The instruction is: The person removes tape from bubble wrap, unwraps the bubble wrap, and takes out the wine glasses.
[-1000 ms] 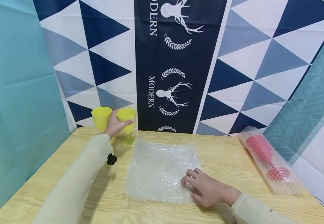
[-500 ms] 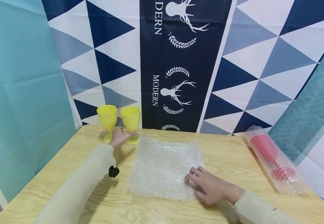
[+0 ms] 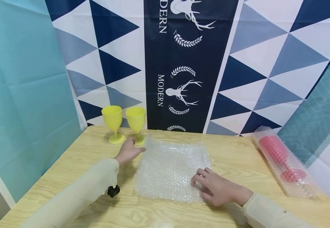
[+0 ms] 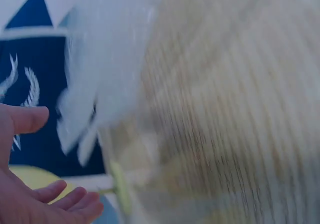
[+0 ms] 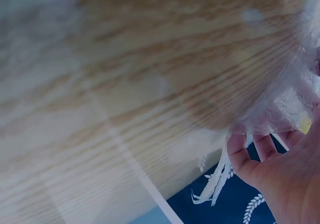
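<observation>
Two yellow plastic goblets stand upright at the back left of the table: a left goblet (image 3: 112, 118) and a right goblet (image 3: 136, 118). My left hand (image 3: 129, 151) is in front of the right goblet's foot, thumb and fingers spread, holding nothing. In the left wrist view the thumb stands well apart from the fingers (image 4: 75, 201). A sheet of clear bubble wrap (image 3: 170, 171) lies flat in the middle. On its right edge rests my right hand (image 3: 219, 190), fingers bent and fingertips touching the wrap. The right wrist view shows those fingers (image 5: 242, 154) against the wrap's edge.
At the right side of the wooden table (image 3: 153, 215) lies a red goblet (image 3: 279, 155) rolled in bubble wrap. A patterned cloth (image 3: 187, 63) hangs behind the table's back edge. A teal cloth (image 3: 31, 95) hangs on the left.
The left hand has let go of the yellow goblets and drawn back toward the bubble wrap's left edge. Both goblets now stand free. The right hand stays on the wrap; the view has shifted slightly.
</observation>
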`<state>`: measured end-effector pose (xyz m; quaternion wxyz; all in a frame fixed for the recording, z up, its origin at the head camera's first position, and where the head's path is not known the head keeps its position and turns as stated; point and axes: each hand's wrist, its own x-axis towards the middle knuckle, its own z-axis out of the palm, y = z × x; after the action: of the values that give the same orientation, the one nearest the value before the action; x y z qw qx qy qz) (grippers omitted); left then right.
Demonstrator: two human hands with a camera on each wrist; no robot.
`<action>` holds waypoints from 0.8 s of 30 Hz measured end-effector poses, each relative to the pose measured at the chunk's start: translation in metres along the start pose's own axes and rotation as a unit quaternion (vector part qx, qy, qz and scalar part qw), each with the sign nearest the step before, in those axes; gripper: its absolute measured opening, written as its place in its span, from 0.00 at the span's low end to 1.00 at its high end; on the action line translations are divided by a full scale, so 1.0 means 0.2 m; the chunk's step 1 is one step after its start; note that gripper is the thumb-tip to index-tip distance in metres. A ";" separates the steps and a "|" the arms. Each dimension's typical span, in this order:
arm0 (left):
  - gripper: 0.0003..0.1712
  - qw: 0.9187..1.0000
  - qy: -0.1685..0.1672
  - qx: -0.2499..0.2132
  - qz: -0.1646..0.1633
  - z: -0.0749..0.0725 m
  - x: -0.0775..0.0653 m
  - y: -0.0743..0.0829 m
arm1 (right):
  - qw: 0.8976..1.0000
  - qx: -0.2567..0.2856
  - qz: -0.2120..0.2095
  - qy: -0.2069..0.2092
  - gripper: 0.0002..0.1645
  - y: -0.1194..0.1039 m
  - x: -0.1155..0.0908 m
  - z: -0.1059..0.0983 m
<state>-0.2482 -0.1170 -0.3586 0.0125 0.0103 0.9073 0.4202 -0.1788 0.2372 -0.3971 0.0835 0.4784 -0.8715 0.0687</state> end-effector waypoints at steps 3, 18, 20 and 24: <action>0.39 0.997 0.004 0.049 0.055 0.03 -0.07 0.06 | 1.000 0.000 -0.003 -0.001 0.21 0.00 0.00 -0.01; 0.32 0.886 -0.055 0.336 0.315 0.20 -0.28 0.27 | 0.997 0.019 0.047 -0.052 0.20 -0.03 -0.04 -0.05; 0.31 0.858 -0.046 0.378 0.345 0.22 -0.30 0.29 | 0.996 0.026 0.060 -0.064 0.20 -0.03 -0.05 -0.06; 0.27 0.834 -0.052 0.412 0.364 0.27 -0.32 0.32 | 0.994 0.033 0.070 -0.074 0.20 -0.04 -0.06 -0.07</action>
<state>-0.1822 -0.0363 -0.3438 -0.0999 0.3654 0.9253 -0.0191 -0.1657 0.2456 -0.3861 -0.0022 0.4228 -0.9037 0.0669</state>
